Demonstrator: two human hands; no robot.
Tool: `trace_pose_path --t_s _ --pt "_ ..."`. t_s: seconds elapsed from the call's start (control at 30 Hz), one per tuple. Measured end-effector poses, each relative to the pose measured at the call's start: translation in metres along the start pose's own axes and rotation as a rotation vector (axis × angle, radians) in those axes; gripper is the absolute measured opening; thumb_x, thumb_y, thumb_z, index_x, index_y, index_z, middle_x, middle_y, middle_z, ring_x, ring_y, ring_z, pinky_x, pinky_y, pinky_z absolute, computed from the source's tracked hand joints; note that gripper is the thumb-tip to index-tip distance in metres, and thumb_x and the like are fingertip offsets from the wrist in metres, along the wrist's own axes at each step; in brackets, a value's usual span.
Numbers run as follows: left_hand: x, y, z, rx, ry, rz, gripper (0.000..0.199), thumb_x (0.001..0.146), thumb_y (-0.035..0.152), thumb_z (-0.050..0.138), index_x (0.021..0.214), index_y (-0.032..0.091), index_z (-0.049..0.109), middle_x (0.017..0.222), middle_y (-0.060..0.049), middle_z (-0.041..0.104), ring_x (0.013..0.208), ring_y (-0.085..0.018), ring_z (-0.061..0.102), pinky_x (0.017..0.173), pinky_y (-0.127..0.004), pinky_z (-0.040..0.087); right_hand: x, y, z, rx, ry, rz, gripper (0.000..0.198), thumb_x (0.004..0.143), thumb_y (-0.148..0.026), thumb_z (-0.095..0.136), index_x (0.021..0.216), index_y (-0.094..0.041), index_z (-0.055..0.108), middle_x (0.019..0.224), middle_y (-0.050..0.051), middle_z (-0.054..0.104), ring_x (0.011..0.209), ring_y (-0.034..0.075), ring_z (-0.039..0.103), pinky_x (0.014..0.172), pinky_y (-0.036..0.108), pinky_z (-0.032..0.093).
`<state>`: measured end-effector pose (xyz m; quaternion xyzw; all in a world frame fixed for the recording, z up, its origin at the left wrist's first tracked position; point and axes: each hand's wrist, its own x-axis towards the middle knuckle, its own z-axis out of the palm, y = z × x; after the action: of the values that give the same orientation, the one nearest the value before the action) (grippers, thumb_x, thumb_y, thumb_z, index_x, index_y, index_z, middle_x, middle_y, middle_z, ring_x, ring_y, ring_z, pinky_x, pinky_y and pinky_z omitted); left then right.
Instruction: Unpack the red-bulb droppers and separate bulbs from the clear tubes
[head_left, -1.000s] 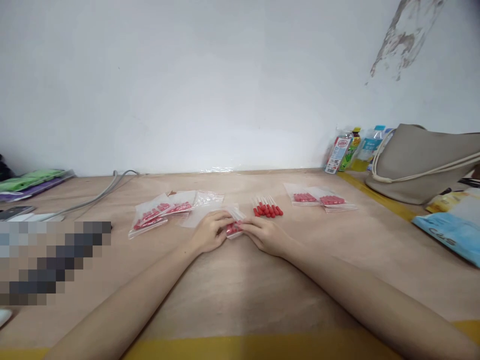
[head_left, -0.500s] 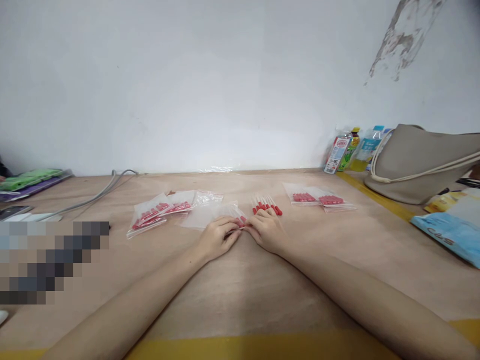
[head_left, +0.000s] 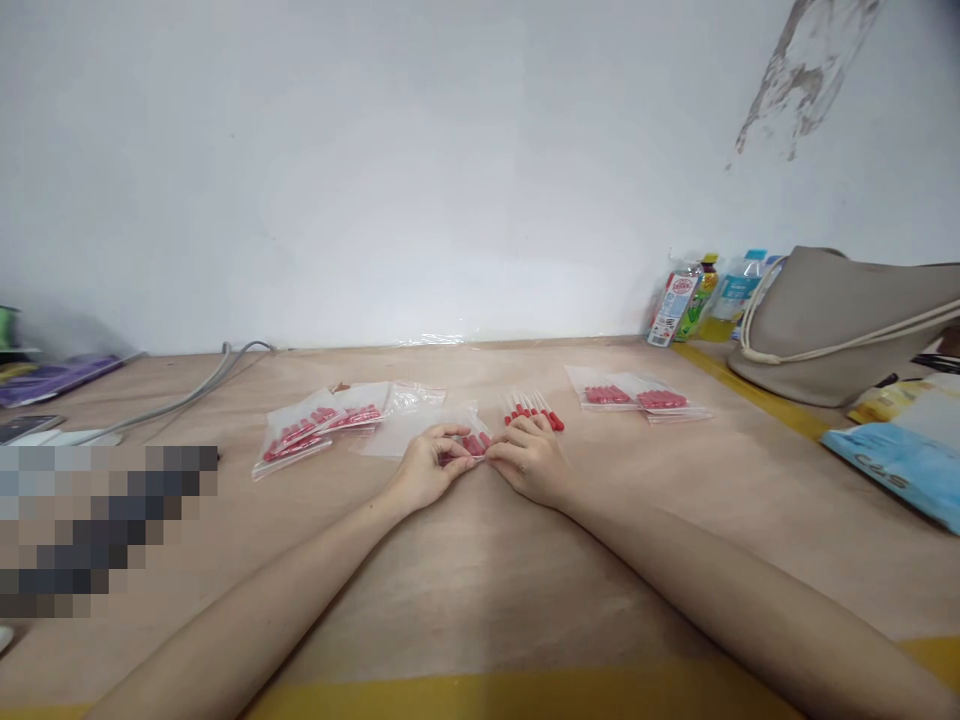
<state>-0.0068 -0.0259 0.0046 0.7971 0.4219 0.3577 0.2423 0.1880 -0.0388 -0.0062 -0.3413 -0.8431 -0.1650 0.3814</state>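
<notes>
Pinching: left hand [head_left: 431, 468] and right hand [head_left: 534, 464] are gripping a clear bag [head_left: 475, 443] between fingers.
Red-tipped sticks [head_left: 534, 411]: are lying just beyond the right hand.

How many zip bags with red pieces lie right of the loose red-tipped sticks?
2: the left zip bag, nearer the sticks, and the right zip bag. More may be hidden underneath.
</notes>
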Motion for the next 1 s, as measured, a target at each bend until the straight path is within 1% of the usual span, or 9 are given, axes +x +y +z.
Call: trace_pose_path --t_s 0.23,0.4,0.5,0.6,0.67,0.8,0.87,0.93,1.0 --pt "0.001 0.0 0.0 -0.053 0.015 -0.032 0.009 0.067 0.027 0.066 0.064 0.019 0.068 0.105 -0.007 0.058 0.101 -0.023 0.055 0.085 -0.036 0.045 0.0 0.001 0.001 0.012 0.034 -0.025 0.015 0.08 -0.018 0.052 0.074 -0.024 0.064 0.082 -0.002 0.065 0.076 0.013 0.046 0.072 0.031 0.025" --pt "0.001 0.001 0.0 -0.095 0.013 -0.053 0.009 0.065 0.027 0.068 0.063 0.018 0.067 0.104 -0.007 0.058 0.102 -0.023 0.055 0.088 -0.038 0.043 0.0 0.0 0.0 -0.004 -0.005 -0.003 0.015 0.082 -0.022 0.052 0.075 -0.024 0.065 0.084 -0.001 0.065 0.079 0.014 0.047 0.073 0.032 0.025" --pt "0.001 0.0 -0.001 -0.111 0.011 -0.053 0.01 0.064 0.027 0.069 0.062 0.018 0.067 0.103 -0.008 0.059 0.101 -0.023 0.055 0.088 -0.039 0.043 0.001 -0.001 -0.001 -0.013 -0.017 0.016 0.014 0.082 -0.022 0.052 0.076 -0.024 0.065 0.086 -0.001 0.065 0.081 0.014 0.047 0.073 0.033 0.024" --pt "0.001 0.001 0.001 -0.099 0.014 -0.049 0.011 0.065 0.029 0.068 0.063 0.018 0.067 0.104 -0.008 0.059 0.103 -0.023 0.055 0.089 -0.039 0.043 0.001 -0.001 0.0 -0.01 -0.014 0.013 0.015 0.082 -0.021 0.052 0.077 -0.025 0.065 0.085 -0.001 0.065 0.08 0.014 0.047 0.073 0.033 0.024" --pt "0.001 0.002 0.002 -0.059 0.029 -0.039 0.012 0.068 0.031 0.066 0.066 0.019 0.068 0.108 -0.008 0.057 0.104 -0.023 0.054 0.09 -0.039 0.043 0.001 0.0 0.001 -0.006 -0.011 0.01 0.016 0.083 -0.021 0.051 0.077 -0.024 0.065 0.083 -0.001 0.065 0.079 0.014 0.047 0.073 0.033 0.024" --pt "0.001 0.009 0.006 0.085 0.041 0.025 0.016 0.075 0.031 0.057 0.075 0.021 0.069 0.116 -0.008 0.054 0.109 -0.023 0.051 0.093 -0.039 0.041 0.0 0.0 0.001 -0.002 -0.013 -0.012 0.016 0.083 -0.021 0.05 0.078 -0.024 0.065 0.085 0.0 0.065 0.078 0.014 0.046 0.073 0.033 0.025" --pt "0.001 0.012 0.008 0.162 0.028 0.077 0.016 0.077 0.028 0.054 0.075 0.02 0.068 0.119 -0.008 0.052 0.114 -0.024 0.047 0.095 -0.04 0.039 0.0 0.0 0.001 -0.003 -0.026 -0.025 0.017 0.084 -0.021 0.049 0.078 -0.023 0.065 0.083 0.0 0.064 0.078 0.015 0.046 0.072 0.033 0.025" --pt "0.0 0.013 0.011 0.218 0.023 0.149 0.015 0.077 0.023 0.051 0.073 0.018 0.065 0.119 -0.008 0.052 0.118 -0.024 0.043 0.097 -0.041 0.037 0.001 -0.001 0.0 0.005 -0.048 -0.035 0.018 0.084 -0.02 0.049 0.077 -0.022 0.065 0.081 0.001 0.064 0.077 0.015 0.045 0.071 0.032 0.026" --pt "0.0 0.012 0.013 0.236 0.016 0.228 0.013 0.079 0.019 0.046 0.075 0.018 0.059 0.115 -0.009 0.053 0.119 -0.023 0.041 0.098 -0.041 0.036 0.002 -0.001 0.0 0.019 -0.069 -0.04 0.017 0.084 -0.019 0.049 0.076 -0.02 0.064 0.08 0.002 0.063 0.076 0.015 0.045 0.069 0.031 0.028"
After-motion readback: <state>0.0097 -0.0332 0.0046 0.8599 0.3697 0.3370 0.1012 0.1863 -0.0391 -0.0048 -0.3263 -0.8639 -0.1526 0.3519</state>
